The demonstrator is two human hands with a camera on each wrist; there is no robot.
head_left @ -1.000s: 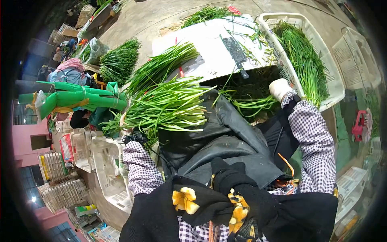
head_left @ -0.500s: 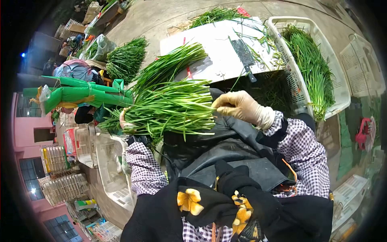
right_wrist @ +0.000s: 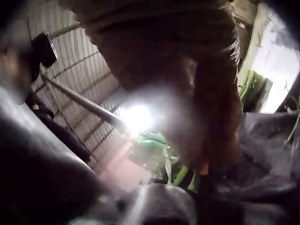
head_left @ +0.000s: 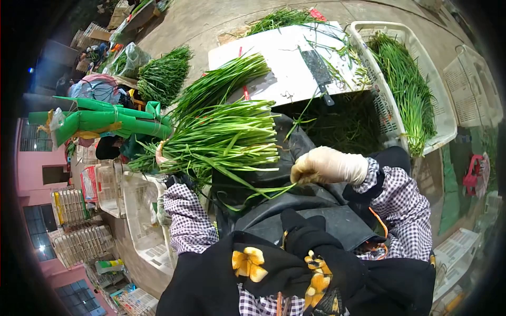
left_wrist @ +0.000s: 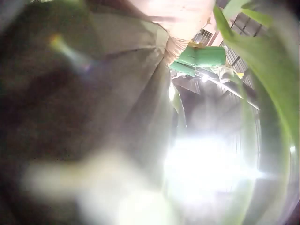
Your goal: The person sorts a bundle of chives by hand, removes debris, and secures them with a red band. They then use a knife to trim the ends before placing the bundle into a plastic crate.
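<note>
A thick bunch of garlic chives [head_left: 226,137] lies across the lap, pale cut ends pointing right. My left hand [head_left: 161,154] grips it near its leafy end, mostly hidden behind the leaves. In the left wrist view a blurred chive leaf [left_wrist: 276,84] passes close to the camera. My right hand [head_left: 332,166], in a pale glove, pinches the ends of a few loose chive stalks [head_left: 263,191] just below the bunch. The right wrist view shows this hand [right_wrist: 201,93] dark against the light, with green stalks [right_wrist: 180,175] under its fingertips.
Another chive bunch [head_left: 226,79] lies on the white board [head_left: 287,58], beside a black-handled cleaver [head_left: 316,71] and scraps. To the right stands a white crate [head_left: 448,113] holding chives. More chives [head_left: 166,73] lie at the back left, near a rolled green bundle [head_left: 100,124]. A black apron [head_left: 316,205] covers the lap.
My right hand came from beside the board to the bunch's cut ends, then moved down and toward the body, drawing a few stalks out. The left hand still holds the bunch.
</note>
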